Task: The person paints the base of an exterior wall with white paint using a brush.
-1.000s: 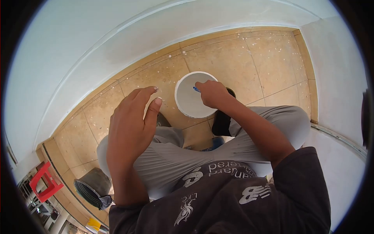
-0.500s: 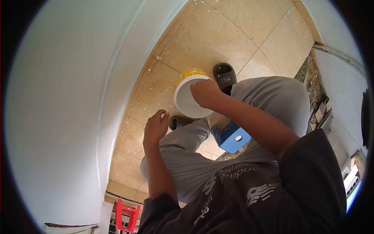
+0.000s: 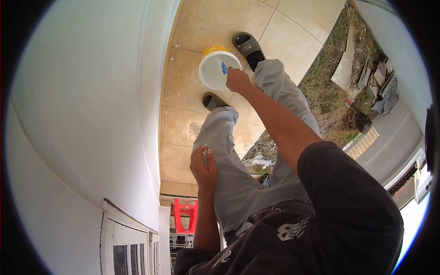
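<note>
A white bucket [image 3: 219, 75] with a yellow outer band is ahead of my legs, its open mouth turned toward me. My right hand [image 3: 238, 80] is closed at the bucket's right rim. Inside the bucket, close by those fingers, shows a small blue piece [image 3: 224, 68], its kind unclear. My left hand [image 3: 203, 166] hangs beside my left thigh, fingers loosely curled and the thumb apart from them. Whitish marks show on its fingertips. Dark slippers [image 3: 248, 44] are on my feet, on both sides of the bucket.
A pale wall [image 3: 91, 101] runs along the left. Beige floor tiles [image 3: 183, 121] carry white specks. To the right lies a strip of dry grass [image 3: 330, 94] with stacked boards and debris [image 3: 381, 85]. A red plastic stool [image 3: 185, 215] stands at the lower left near a window frame [image 3: 126, 243].
My body has risen and my legs are straighter. My right hand has shifted from inside the bucket to its rim, exposing the blue piece. My left hand has lowered beside my thigh.
</note>
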Motion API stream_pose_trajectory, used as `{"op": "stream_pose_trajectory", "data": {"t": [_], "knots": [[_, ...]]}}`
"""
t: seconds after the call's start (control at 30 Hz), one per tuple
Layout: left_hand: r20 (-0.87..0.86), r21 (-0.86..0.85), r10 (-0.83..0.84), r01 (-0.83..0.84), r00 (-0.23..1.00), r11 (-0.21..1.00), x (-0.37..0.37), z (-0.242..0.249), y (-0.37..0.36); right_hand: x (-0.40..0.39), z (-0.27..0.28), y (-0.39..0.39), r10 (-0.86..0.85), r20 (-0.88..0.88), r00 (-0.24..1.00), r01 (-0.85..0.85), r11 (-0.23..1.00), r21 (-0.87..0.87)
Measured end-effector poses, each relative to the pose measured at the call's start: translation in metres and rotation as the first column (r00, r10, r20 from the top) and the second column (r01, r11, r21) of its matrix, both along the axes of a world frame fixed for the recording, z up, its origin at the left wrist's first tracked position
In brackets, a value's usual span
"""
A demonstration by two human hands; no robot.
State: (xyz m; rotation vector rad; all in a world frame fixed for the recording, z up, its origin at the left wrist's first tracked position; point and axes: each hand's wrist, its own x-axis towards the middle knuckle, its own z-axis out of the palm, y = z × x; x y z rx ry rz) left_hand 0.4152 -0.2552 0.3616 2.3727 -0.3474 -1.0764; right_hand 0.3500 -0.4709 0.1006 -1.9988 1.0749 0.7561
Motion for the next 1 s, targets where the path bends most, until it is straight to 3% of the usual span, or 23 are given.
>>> {"op": "stream_pose_trajectory", "data": {"t": [0.13,0.23,0.3,0.4,0.43,0.63,0.73,0.83,1.0], "knots": [[0.084,-0.063,0.019,-0.013,0.996,0.998,0.008,0.037,0.049,0.011,0.044,-0.003,-0.049,-0.092,0.995,0.049,0.999,-0.007],[0.024,-0.085,-0.061,0.062,0.998,0.994,0.006,0.013,0.084,0.021,0.061,-0.009,-0.066,-0.069,0.995,0.060,0.995,-0.085],[-0.112,-0.071,-0.131,0.123,0.985,0.990,0.005,0.008,0.094,0.010,0.061,0.003,-0.057,-0.048,0.997,0.053,0.995,-0.081],[-0.081,-0.101,-0.309,0.301,0.947,0.948,-0.001,0.003,0.131,0.010,0.075,0.016,-0.236,0.032,0.971,0.238,0.966,-0.099],[-0.054,-0.156,-0.308,0.296,0.950,0.942,0.000,0.002,0.140,0.010,0.076,0.022,-0.286,0.040,0.957,0.289,0.952,-0.098],[-0.099,-0.052,-0.292,0.288,0.951,0.956,-0.009,-0.016,0.187,-0.001,0.082,0.050,-0.397,0.053,0.916,0.400,0.916,-0.042],[-0.076,-0.138,-0.413,0.400,0.908,0.906,-0.036,-0.022,0.200,-0.009,0.065,0.058,-0.402,0.093,0.911,0.409,0.909,-0.080],[-0.124,-0.099,-0.426,0.416,0.896,0.904,-0.054,-0.024,0.219,-0.014,0.047,0.062,-0.385,0.055,0.921,0.389,0.916,-0.097],[-0.171,-0.034,-0.257,0.255,0.951,0.966,-0.051,-0.051,0.244,0.004,0.002,0.057,-0.202,-0.058,0.978,0.185,0.958,-0.217]]}}
